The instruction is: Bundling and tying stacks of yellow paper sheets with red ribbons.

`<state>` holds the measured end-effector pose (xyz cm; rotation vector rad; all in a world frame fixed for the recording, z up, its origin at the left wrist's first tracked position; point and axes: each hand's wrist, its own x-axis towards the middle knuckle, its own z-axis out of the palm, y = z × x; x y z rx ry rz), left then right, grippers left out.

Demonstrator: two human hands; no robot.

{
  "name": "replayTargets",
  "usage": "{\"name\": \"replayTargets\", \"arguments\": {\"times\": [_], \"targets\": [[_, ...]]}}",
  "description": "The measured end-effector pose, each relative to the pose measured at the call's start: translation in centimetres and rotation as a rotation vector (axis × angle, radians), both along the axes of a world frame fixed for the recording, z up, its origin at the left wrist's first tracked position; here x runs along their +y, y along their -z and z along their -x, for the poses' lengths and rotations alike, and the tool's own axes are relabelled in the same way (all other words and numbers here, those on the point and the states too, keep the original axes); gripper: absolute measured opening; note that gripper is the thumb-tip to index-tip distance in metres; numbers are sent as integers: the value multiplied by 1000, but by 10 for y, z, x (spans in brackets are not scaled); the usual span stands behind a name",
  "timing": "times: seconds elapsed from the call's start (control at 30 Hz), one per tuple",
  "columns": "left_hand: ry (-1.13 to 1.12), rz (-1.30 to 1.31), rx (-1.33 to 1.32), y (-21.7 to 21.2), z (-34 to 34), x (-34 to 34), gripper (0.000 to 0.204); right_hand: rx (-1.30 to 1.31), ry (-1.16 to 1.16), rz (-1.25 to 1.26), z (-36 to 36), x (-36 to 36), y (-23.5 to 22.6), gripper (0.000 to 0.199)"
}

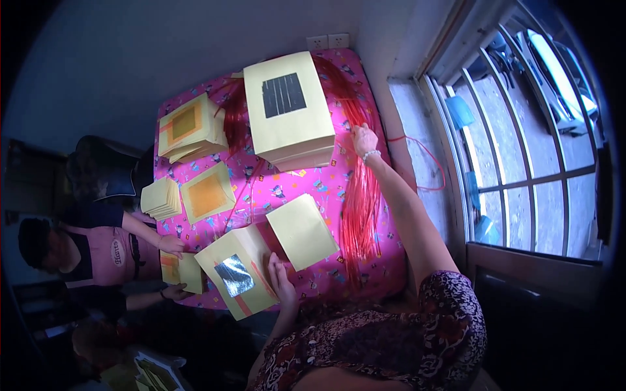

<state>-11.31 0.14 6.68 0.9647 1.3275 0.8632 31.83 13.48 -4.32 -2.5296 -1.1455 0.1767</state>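
Note:
My right hand (364,141) reaches far across the table, its fingers closed on the red plastic strands (360,225), which hang in a long bundle down the table's right side. Close to me, my left hand (280,279) rests with fingers stretched along the right edge of a stack of yellow paper sheets (210,259). A shiny silver foil square (235,276) lies on that stack, with a red strip running under it. Just to the right of it is a plain yellow paper stack (302,231). Beyond both stands a tall yellow paper block (287,133) with a dark panel on top.
A co-worker in a pink apron (107,251) handles yellow sheets (189,272) at the left edge. More paper piles (189,133) and an orange-squared sheet (207,193) lie on the pink patterned tablecloth (274,192). A barred window (521,156) stands at right.

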Motion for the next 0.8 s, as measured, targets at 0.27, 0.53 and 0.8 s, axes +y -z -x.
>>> {"name": "replayTargets", "arguments": {"times": [0.27,0.53,0.8], "targets": [[152,-334,151,-57,-16,2,39,-158,43,-272,-29,7,-6,12],[434,-1162,531,-140,-126,121,58,91,140,-205,-26,9,-39,18],[763,-1230,875,-121,-181,186,70,172,293,-235,-45,0,-57,18]]}}
